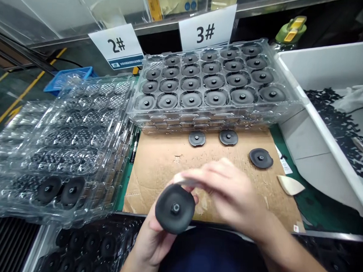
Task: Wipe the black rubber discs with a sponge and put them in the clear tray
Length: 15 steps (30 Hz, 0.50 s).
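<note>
My left hand (153, 242) grips a black rounded disc (175, 208) with a small metal-looking centre hub, its face turned up toward me. Over the disc's far edge reaches my right hand (235, 191), blurred by motion, fingers bent and pressed together. Something pale (179, 178) shows at its fingertips; I cannot make out what it is. On the cardboard sheet (156, 159) beyond my hands lie three similar parts: a left disc (196, 138), a middle disc (228, 137) and a right disc (261, 158).
Stacked clear trays (213, 109) hold rows of black discs at the back. More clear trays (108, 148) stand left. A white bin (310, 118) with small black pieces is at right, near a cream wedge (290, 185). A green-capped bottle (292, 32) stands behind.
</note>
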Each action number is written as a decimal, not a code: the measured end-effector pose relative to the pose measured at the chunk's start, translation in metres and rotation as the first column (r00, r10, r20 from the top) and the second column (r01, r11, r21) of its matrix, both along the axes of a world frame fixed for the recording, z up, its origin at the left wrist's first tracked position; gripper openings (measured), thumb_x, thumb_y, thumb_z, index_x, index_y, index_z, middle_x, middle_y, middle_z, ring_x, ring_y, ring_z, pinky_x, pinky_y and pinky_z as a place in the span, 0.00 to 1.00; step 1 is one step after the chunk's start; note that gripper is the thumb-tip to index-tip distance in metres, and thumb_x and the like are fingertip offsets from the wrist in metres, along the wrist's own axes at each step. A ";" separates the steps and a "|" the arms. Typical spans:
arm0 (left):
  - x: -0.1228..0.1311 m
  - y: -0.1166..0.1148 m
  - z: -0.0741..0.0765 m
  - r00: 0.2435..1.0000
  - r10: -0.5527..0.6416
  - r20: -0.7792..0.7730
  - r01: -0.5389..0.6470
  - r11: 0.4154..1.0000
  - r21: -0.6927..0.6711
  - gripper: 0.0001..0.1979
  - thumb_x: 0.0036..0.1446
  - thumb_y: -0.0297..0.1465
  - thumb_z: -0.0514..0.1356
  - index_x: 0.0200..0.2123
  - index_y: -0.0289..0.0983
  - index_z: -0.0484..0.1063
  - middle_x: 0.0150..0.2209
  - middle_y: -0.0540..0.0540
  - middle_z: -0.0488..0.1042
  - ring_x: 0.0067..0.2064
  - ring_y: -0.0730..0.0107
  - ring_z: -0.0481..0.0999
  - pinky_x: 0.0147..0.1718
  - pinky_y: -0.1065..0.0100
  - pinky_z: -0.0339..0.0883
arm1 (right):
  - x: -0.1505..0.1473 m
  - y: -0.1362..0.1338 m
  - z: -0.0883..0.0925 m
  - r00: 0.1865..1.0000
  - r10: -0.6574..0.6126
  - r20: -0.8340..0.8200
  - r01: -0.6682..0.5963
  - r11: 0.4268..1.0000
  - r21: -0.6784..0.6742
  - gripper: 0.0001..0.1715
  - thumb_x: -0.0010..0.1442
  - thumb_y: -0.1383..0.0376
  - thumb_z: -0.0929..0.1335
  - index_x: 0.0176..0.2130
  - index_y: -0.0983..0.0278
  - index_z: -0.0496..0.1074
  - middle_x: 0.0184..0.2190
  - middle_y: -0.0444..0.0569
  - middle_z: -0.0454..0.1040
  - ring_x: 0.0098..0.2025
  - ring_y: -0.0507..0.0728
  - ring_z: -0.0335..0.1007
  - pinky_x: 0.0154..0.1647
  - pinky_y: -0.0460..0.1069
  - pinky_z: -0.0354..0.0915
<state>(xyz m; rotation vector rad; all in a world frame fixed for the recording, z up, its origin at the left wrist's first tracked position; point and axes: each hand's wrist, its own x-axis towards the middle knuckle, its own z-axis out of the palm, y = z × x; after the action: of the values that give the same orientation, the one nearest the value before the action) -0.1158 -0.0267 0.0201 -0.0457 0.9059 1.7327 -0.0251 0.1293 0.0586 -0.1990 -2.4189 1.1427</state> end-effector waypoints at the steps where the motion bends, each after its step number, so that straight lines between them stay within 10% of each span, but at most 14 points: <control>1: -0.003 -0.002 0.001 1.000 0.004 0.011 -0.004 1.000 0.027 0.28 0.39 0.41 0.67 0.47 0.47 0.70 0.50 0.47 0.71 0.49 0.56 0.71 0.53 0.60 0.58 | 0.004 0.005 -0.009 0.996 -0.081 0.031 0.083 0.996 -0.045 0.19 0.61 0.74 0.58 0.48 0.59 0.68 0.39 0.44 0.73 0.39 0.51 0.66 0.39 0.49 0.57; 4: -0.011 -0.007 0.003 0.999 0.018 0.030 -0.020 0.999 0.044 0.26 0.40 0.41 0.65 0.46 0.52 0.69 0.52 0.49 0.70 0.49 0.60 0.72 0.52 0.63 0.60 | 0.019 0.006 -0.046 0.967 -0.224 0.124 0.241 0.960 -0.145 0.17 0.61 0.71 0.60 0.48 0.57 0.68 0.42 0.45 0.73 0.42 0.52 0.67 0.40 0.49 0.60; 9: -0.013 -0.006 0.003 0.998 0.012 0.059 -0.014 1.000 0.028 0.27 0.39 0.42 0.65 0.47 0.51 0.69 0.51 0.50 0.70 0.52 0.58 0.69 0.52 0.63 0.60 | 0.031 -0.011 -0.096 0.962 -0.100 0.256 0.107 0.994 -0.014 0.17 0.60 0.72 0.60 0.45 0.59 0.71 0.31 0.45 0.75 0.32 0.52 0.69 0.34 0.50 0.61; 15: -0.002 0.007 0.002 0.997 0.067 0.024 -0.065 0.997 -0.045 0.29 0.39 0.41 0.66 0.49 0.49 0.67 0.53 0.48 0.67 0.55 0.55 0.64 0.54 0.56 0.58 | 0.013 -0.013 -0.032 0.962 -0.256 0.095 0.262 0.963 -0.061 0.19 0.59 0.70 0.62 0.50 0.61 0.66 0.38 0.47 0.74 0.35 0.52 0.67 0.37 0.50 0.60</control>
<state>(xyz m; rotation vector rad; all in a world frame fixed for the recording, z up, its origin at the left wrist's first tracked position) -0.1181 -0.0201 0.0219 -0.1282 0.9334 1.7691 -0.0120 0.1160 0.0265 -0.5824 -2.3399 1.1218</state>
